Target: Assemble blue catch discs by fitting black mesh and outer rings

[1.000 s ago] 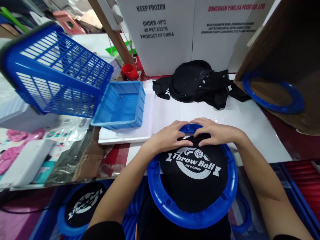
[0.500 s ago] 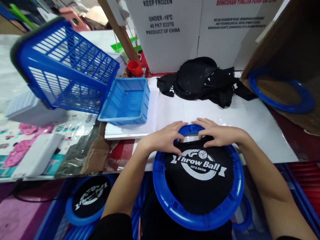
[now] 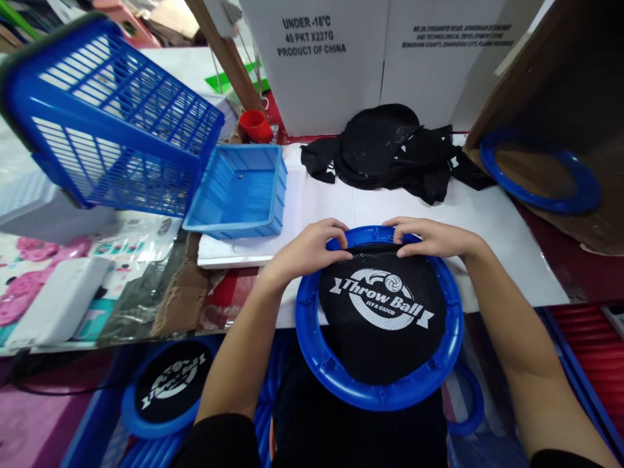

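A blue plastic ring (image 3: 379, 396) rests at the table's front edge, overhanging toward my body. Black mesh fabric (image 3: 351, 348) printed "Throw Ball" lies across its opening, its far edge now up against the ring's far side. My left hand (image 3: 316, 247) pinches the far left of the ring and the fabric edge, thumb on the mesh. Mirroring it on the far right, my right hand (image 3: 429, 239) has its fingers curled over the rim and its thumb on the fabric. A small gap shows between fabric and ring at the left.
Black fabric pieces (image 3: 380, 153) lie piled before a white carton (image 3: 322, 84). At left stand a light blue bin (image 3: 234, 188) and a tilted blue basket (image 3: 131, 123). Another blue ring (image 3: 541, 172) leans at right. Below the table edge is a fabric-covered ring (image 3: 170, 387).
Both hands have drawn the fabric's far edge away from me to the ring's far side, narrowing the gap there. The ring appears slightly higher in view, and the camera has shifted a little.
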Demonstrator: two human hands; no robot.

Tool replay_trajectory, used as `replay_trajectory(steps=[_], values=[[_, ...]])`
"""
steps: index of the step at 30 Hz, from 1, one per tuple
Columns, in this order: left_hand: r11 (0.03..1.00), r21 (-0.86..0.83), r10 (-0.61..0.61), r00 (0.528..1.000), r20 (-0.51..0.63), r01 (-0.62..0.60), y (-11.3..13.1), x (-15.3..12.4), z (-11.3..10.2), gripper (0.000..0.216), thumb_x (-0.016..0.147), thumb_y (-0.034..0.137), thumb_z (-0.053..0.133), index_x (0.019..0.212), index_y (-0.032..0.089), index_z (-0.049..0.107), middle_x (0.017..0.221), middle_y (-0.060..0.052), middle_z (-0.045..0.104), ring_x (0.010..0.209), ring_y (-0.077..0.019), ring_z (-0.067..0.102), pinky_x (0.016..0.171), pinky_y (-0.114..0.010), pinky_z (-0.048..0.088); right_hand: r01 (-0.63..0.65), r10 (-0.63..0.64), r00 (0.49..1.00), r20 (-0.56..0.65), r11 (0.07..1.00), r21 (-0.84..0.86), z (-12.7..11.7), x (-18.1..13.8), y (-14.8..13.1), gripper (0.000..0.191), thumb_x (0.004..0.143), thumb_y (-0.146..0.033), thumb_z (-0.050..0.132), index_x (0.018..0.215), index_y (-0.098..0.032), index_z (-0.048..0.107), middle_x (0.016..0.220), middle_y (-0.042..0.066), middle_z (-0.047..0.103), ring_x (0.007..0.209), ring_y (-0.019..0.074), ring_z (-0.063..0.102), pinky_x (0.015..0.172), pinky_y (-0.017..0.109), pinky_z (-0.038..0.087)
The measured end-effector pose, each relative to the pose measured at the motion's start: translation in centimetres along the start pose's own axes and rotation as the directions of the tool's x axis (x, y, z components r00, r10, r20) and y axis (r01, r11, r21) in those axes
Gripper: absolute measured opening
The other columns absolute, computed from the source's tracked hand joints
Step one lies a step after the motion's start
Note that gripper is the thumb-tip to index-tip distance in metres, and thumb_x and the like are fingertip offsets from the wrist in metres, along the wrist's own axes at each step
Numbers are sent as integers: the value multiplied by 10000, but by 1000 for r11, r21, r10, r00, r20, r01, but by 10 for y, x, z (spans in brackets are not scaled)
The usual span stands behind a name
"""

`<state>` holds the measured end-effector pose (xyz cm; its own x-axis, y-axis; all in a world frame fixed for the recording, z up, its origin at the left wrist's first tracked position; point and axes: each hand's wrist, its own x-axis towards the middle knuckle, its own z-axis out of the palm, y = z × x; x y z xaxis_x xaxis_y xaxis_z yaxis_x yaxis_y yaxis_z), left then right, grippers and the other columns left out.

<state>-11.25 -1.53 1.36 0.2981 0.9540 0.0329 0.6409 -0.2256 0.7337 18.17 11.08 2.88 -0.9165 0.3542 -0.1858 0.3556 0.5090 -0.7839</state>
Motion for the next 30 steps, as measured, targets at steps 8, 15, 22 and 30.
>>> replay_trajectory(steps=[8, 15, 22, 30], values=[[979, -188, -109, 985, -137, 82, -5, 7, 6, 151, 851, 353, 781, 796, 214, 757, 1118, -88, 773, 1036, -243, 723, 1001, -449, 601, -69, 80, 994, -75, 989, 133, -4, 1, 8, 400, 858, -586, 787, 853, -221, 625, 1471, 132, 686, 1361, 334, 586, 1135, 484, 430], [918, -329, -231, 973, 13, 222, -15, 6, -2, 219, 840, 422, 772, 851, 204, 794, 918, -81, 816, 850, -240, 751, 801, -384, 620, -85, 93, 995, -44, 984, 155, -5, 2, 9, 415, 886, -589, 746, 830, -211, 584, 1342, 117, 726, 1000, 229, 619, 909, 372, 460], [931, -284, -224, 973, 58, 231, -18, 6, 0, 166, 867, 370, 737, 841, 215, 789, 865, -79, 803, 822, -234, 744, 776, -383, 613, -22, 27, 999, -29, 987, 157, -7, 2, 16, 388, 942, -591, 696, 884, -221, 595, 1071, 53, 705, 910, 196, 564, 853, 334, 450], [972, -174, -152, 988, 32, 155, -15, 7, -1, 146, 875, 349, 701, 842, 228, 774, 973, -66, 812, 898, -229, 746, 919, -400, 611, -2, 5, 1000, -21, 994, 109, -7, 6, 24, 360, 966, -582, 669, 911, -228, 627, 1063, 47, 716, 996, 219, 599, 946, 372, 480]])
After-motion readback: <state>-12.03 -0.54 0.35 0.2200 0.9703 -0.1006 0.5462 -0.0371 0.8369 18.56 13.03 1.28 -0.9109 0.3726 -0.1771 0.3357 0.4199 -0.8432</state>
